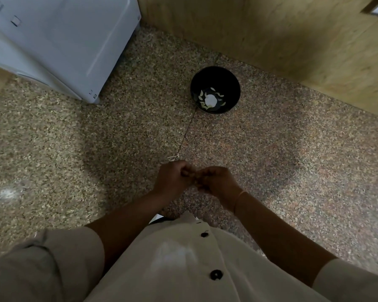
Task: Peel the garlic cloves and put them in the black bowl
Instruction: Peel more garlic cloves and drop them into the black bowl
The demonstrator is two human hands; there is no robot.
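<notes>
A black bowl (215, 76) stands on the speckled floor ahead of me, with several pale peeled garlic cloves (210, 99) lying in its bottom. Well short of the bowl, my left hand (172, 178) and my right hand (218, 180) meet above the floor, fingers curled together around something small. That small thing, probably a garlic clove, is almost fully hidden between my fingertips. A scrap of pale garlic skin (174, 158) lies on the floor just beyond my left hand.
A white appliance (59, 44) stands at the back left. A wooden panel wall (282, 35) runs along the back right, close behind the bowl. Speckled stone floor (96, 138) spreads on all sides. My cream buttoned shirt (183, 264) fills the bottom.
</notes>
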